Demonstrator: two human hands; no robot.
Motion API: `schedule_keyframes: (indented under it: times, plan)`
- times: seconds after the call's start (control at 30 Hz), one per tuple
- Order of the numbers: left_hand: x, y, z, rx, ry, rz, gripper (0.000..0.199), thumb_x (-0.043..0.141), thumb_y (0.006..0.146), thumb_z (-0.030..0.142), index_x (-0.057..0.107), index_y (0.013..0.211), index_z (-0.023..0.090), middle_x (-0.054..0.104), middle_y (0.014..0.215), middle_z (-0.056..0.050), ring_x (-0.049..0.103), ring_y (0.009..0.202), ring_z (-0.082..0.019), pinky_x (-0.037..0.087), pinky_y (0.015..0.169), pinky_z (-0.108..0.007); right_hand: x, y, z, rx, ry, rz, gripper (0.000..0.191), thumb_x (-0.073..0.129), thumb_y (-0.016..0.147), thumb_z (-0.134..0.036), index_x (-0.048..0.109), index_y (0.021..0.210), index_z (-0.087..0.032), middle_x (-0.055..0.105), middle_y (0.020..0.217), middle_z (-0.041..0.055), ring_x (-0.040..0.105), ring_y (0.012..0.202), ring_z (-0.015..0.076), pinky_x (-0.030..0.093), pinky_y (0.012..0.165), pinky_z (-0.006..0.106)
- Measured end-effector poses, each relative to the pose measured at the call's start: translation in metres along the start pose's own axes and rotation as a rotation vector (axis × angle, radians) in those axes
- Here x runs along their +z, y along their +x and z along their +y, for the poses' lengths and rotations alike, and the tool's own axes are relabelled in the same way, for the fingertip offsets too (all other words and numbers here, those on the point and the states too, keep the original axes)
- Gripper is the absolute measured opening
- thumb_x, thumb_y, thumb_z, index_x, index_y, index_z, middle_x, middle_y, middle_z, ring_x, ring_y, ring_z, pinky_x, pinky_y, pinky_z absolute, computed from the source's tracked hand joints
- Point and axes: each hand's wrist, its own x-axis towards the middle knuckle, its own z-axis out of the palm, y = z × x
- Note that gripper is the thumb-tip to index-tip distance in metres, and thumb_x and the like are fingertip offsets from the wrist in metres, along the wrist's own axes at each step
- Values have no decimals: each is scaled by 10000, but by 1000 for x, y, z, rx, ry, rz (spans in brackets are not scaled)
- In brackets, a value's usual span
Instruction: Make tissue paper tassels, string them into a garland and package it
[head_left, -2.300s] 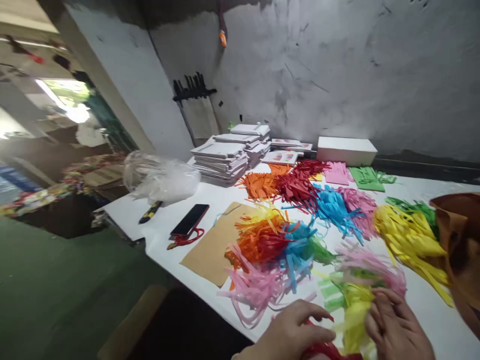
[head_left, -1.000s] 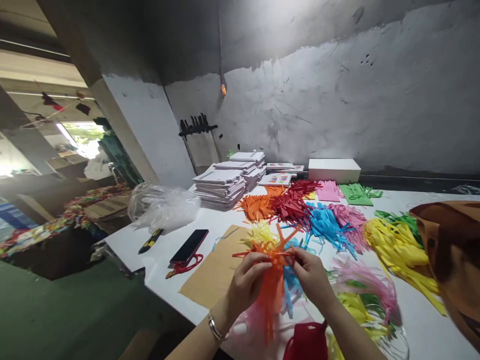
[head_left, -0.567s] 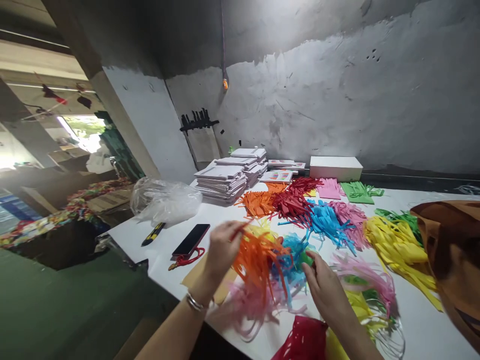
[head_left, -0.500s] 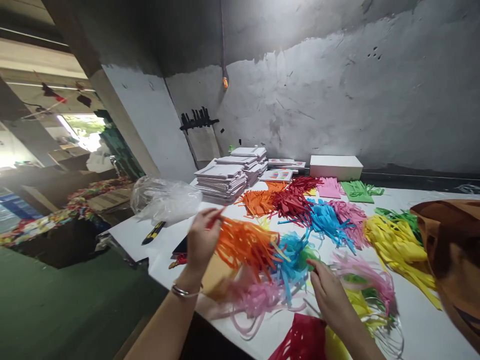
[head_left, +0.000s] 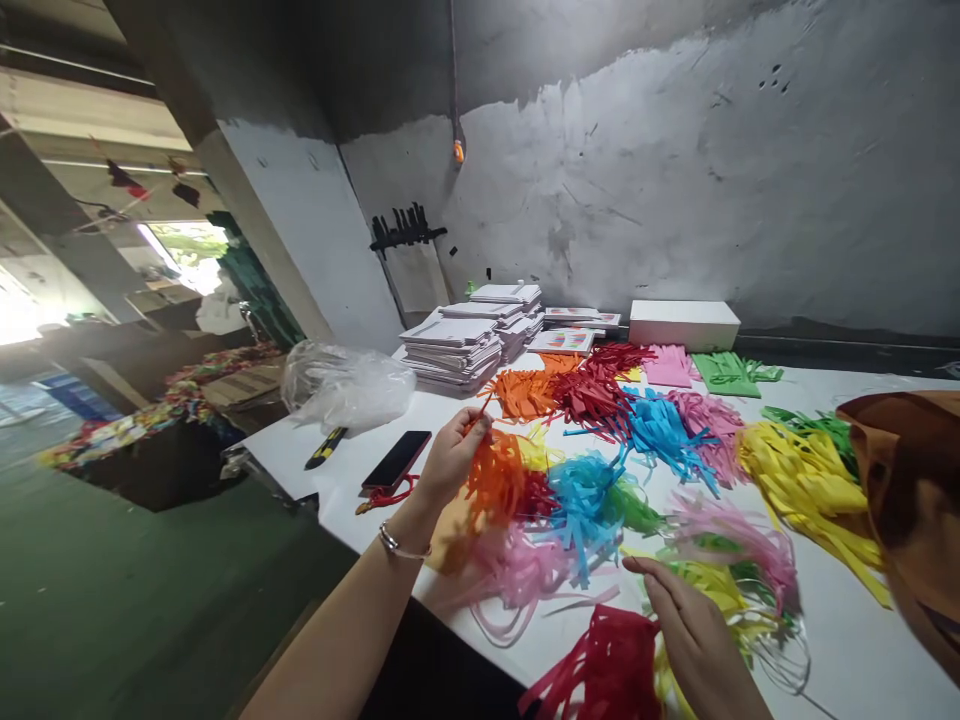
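Observation:
My left hand (head_left: pixel 450 455), with a bracelet at its wrist, is raised over the table's front left part. Its fingers pinch the thin twisted end of an orange fringed tassel (head_left: pixel 497 480), whose strips hang down. Light blue tassel strips (head_left: pixel 585 490) and pink tassel strips (head_left: pixel 517 570) lie beside and below it. My right hand (head_left: pixel 690 630) is held low on the right with fingers stretched out and nothing visible in it. Next to its fingertips lie a dark red fringed sheet (head_left: pixel 622 655) and yellow strips (head_left: pixel 709 585).
Behind are stacks of white printed cards (head_left: pixel 457 345), a white box (head_left: pixel 682 325) and several more coloured fringe piles, including a yellow one (head_left: pixel 806 470). A phone (head_left: pixel 397 460), a yellow-black cutter (head_left: pixel 326 448) and a clear plastic bag (head_left: pixel 345 385) lie left. Brown cloth (head_left: pixel 915 480) is at right.
The orange tassel has swung from spread out sideways to hanging beneath my left hand, uncovering the phone. My right hand has drawn lower, away from the blue and green strips.

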Motion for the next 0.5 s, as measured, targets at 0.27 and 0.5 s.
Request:
schedule_keyframes:
  times: [0.27,0.5]
  plan:
    - [16,-13,17,116,-100,-8,319,548,937,468,689,883,186,643,955,-76,605,931,-218,511,845,-336,-1,-10,-5,-22,104,-42,447,437,963,-540,649,1220,-243,735,855,29,651,679,179,515,691,269]
    - [59,-93,30,-26,-296,-281,264,604,939,424,704,885,185,690,798,-52,639,742,-184,521,699,-290,-1,-9,-43,24,337,7,343,568,912,-544,683,923,-222,698,779,28,635,681,173,500,626,239]
